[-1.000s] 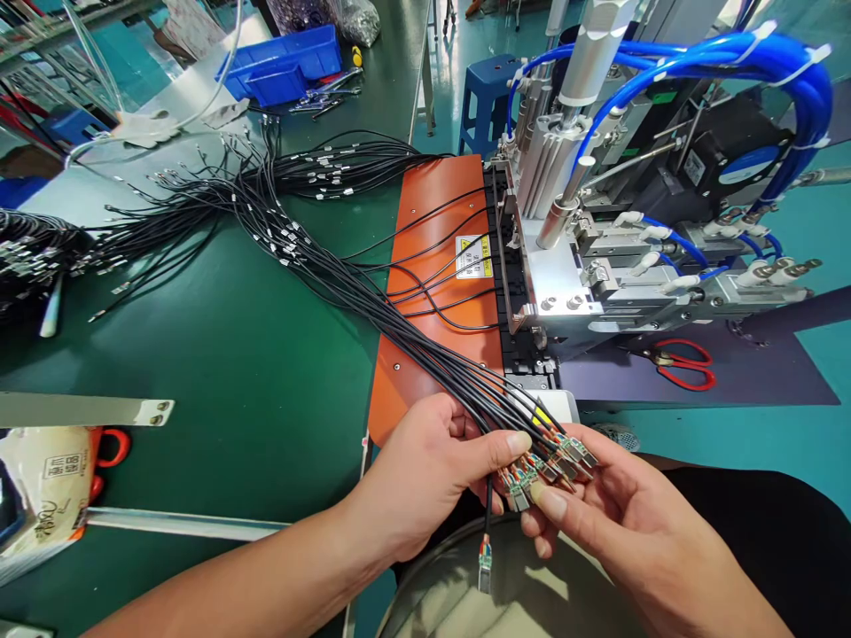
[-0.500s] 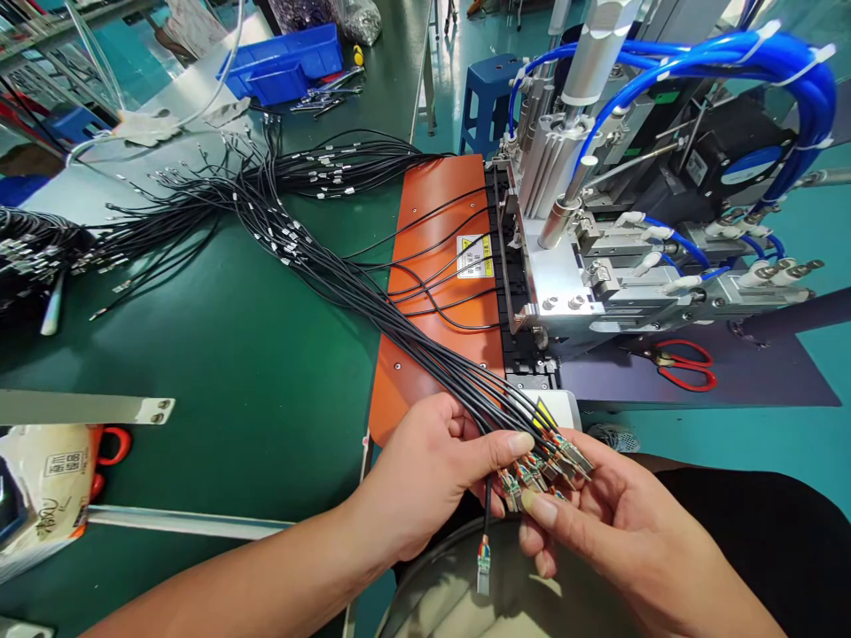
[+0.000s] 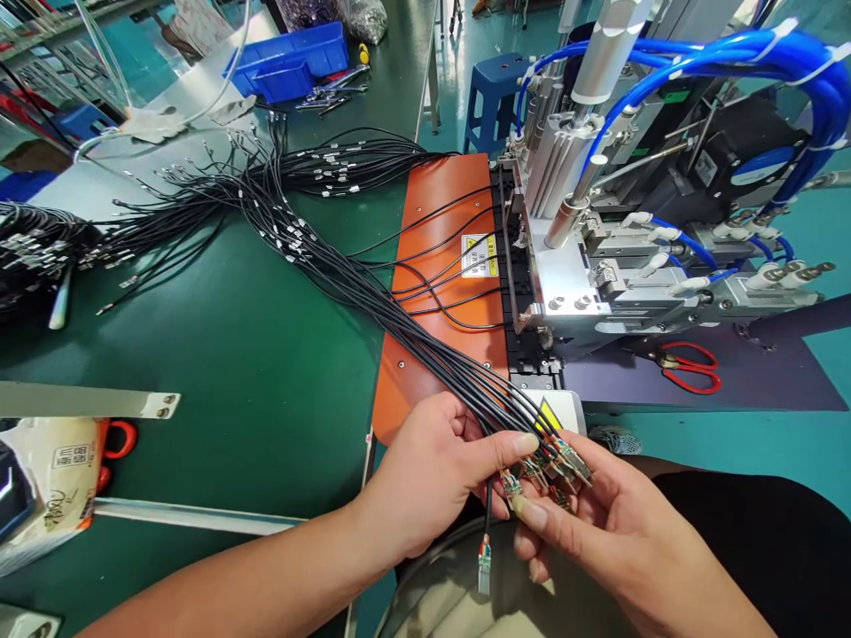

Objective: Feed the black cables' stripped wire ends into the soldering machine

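Note:
A bundle of black cables [image 3: 425, 332] runs from the left of the bench over an orange plate to my hands. My left hand [image 3: 445, 465] is closed round the bundle just behind its ends, thumb on top. At those ends sit small green circuit boards with coloured wires and metal connectors [image 3: 564, 459]. My right hand [image 3: 598, 523] pinches one of these connectors between thumb and fingers, with others lying against its fingers. One cable end [image 3: 485, 567] hangs down apart from the rest, below my left hand.
On the right stands a metal machine [image 3: 565, 257] with blue air hoses [image 3: 705, 66]; several cables run into it across the orange plate [image 3: 439, 221]. Red-handled scissors [image 3: 688, 368] lie beneath it. Blue bins [image 3: 292, 62] and tools are at the back. A metal bar [image 3: 86, 400] juts in from the left.
My right thumb has shifted slightly left onto the nearest connector, and the connectors have fanned a little. My left hand keeps its grip. The whole view has drifted slightly.

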`<state>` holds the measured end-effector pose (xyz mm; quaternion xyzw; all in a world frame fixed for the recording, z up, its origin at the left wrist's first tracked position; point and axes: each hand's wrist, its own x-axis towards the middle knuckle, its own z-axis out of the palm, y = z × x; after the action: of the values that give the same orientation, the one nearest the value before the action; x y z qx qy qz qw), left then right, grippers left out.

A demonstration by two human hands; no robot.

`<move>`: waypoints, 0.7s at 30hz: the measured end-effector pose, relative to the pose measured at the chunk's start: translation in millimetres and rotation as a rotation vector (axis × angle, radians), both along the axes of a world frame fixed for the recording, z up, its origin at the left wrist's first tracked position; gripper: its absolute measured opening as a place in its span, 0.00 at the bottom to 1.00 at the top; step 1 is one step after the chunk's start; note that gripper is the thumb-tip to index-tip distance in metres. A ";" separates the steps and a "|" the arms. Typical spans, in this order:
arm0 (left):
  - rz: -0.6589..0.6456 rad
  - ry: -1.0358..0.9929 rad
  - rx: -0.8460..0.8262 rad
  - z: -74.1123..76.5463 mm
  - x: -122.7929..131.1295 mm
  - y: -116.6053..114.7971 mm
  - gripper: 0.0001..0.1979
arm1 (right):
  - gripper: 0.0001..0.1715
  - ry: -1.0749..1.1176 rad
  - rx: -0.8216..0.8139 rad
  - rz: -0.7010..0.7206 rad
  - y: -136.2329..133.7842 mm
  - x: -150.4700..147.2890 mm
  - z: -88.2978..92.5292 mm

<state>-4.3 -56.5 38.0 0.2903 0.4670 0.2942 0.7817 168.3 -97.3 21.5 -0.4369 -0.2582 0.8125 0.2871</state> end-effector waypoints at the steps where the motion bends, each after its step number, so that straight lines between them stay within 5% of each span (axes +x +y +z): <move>1: -0.001 -0.001 -0.001 -0.3 0.1 -0.2 0.21 | 0.19 0.006 -0.005 -0.001 0.0 -0.4 0.3; 12: -0.135 -0.135 -0.110 9.8 -11.8 8.8 0.17 | 0.16 -0.010 0.038 -0.025 4.0 2.2 0.5; 21: -0.110 -0.133 -0.067 4.6 -12.4 7.1 0.17 | 0.14 -0.027 0.074 -0.014 3.0 5.3 1.6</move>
<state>-16.7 -49.3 42.6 0.2689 0.4072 0.2536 0.8352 173.6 -94.3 23.2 -0.4387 -0.2888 0.7943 0.3054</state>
